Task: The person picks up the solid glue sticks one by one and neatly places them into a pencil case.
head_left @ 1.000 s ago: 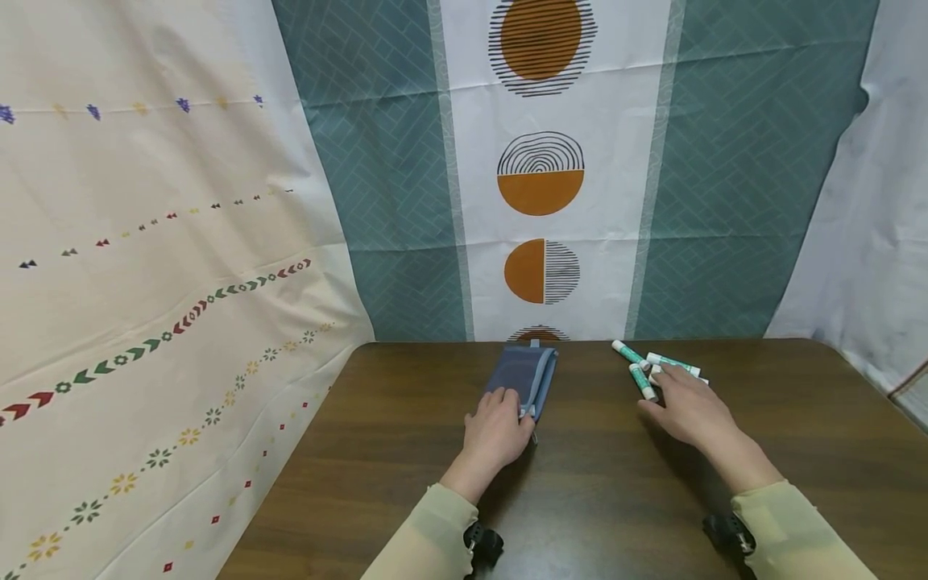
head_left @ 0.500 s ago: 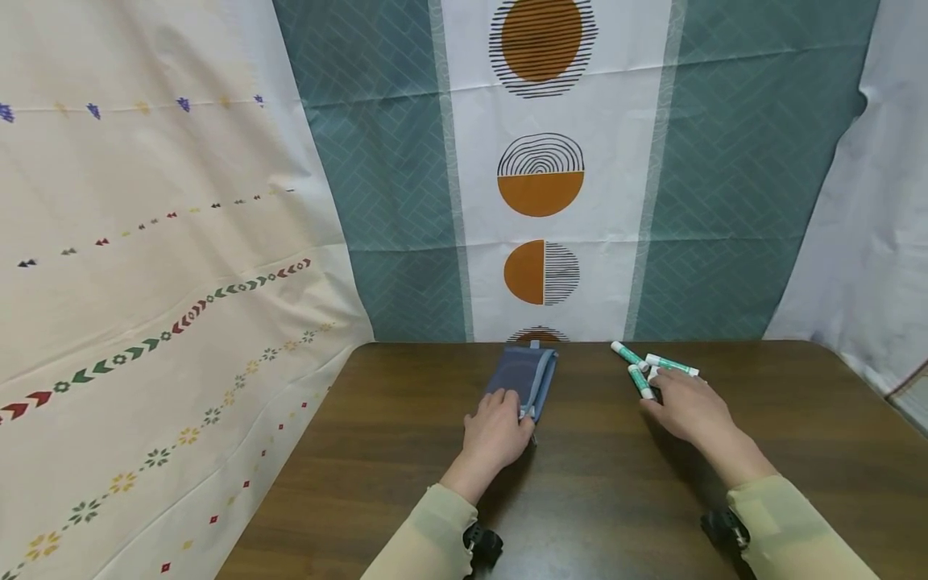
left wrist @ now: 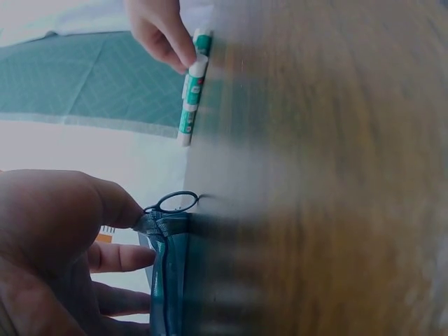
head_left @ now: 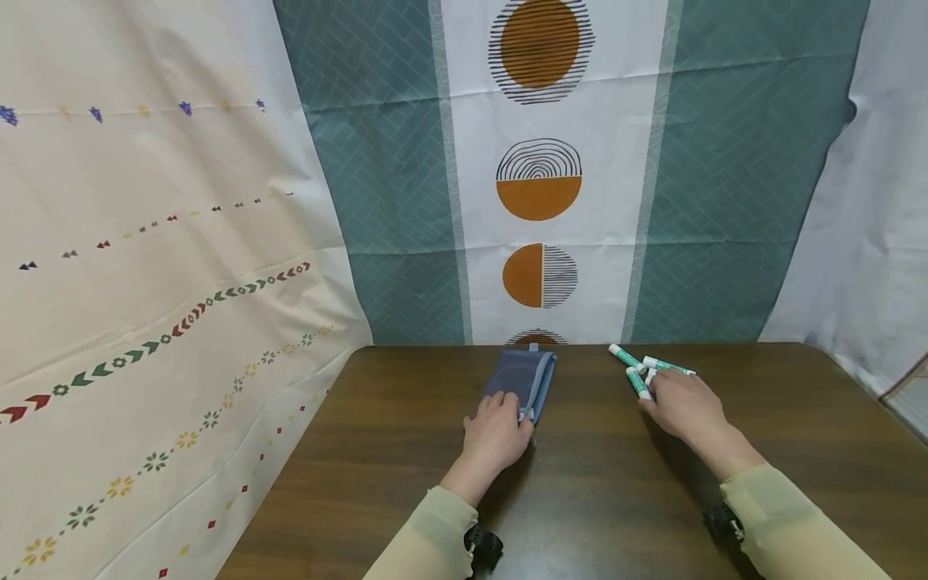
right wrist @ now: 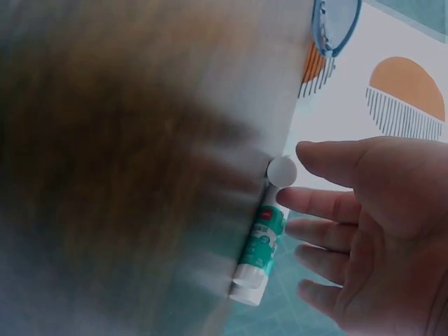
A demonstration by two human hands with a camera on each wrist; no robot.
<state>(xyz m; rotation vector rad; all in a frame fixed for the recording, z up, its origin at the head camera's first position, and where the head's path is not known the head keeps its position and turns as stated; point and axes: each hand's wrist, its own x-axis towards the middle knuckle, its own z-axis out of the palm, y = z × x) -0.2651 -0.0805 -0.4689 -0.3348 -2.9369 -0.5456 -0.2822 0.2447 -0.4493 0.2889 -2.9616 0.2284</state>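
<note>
1. One printed cream cloth [head_left: 181,322] hangs at the far left, beside the brown wood-grain table [head_left: 348,483].
2. The left hand [head_left: 496,435] rests on the near end of a flat, dark blue-grey fabric pouch [head_left: 518,374] with paler blue edging. Its fingers are slightly bent and a little spread, touching the pouch; the left wrist view shows no clear grip round it. A thin dark ring [left wrist: 179,192] sits at the pouch's corner by the thumb.
3. The pouch's long axis runs away from the person, its far end leaning right, near the table's back edge.
4. Right of the pouch, across bare tabletop, lie at least three green-and-white cylindrical tubes. The farthest-left tube [head_left: 625,356] slants from far left to near right; the near tube [head_left: 638,383] points steeply away from the person; the crosswise tube [head_left: 667,365] lies beyond the fingertips. A white end under them may be a fourth.
5. The right hand [head_left: 685,407] is much the nearer to this cluster, which lies ahead and left of its palm. The right wrist view shows thumb and forefinger parted about a white cap end [right wrist: 282,171], the other fingers loosely extended; whether they touch it, I cannot tell.
</note>
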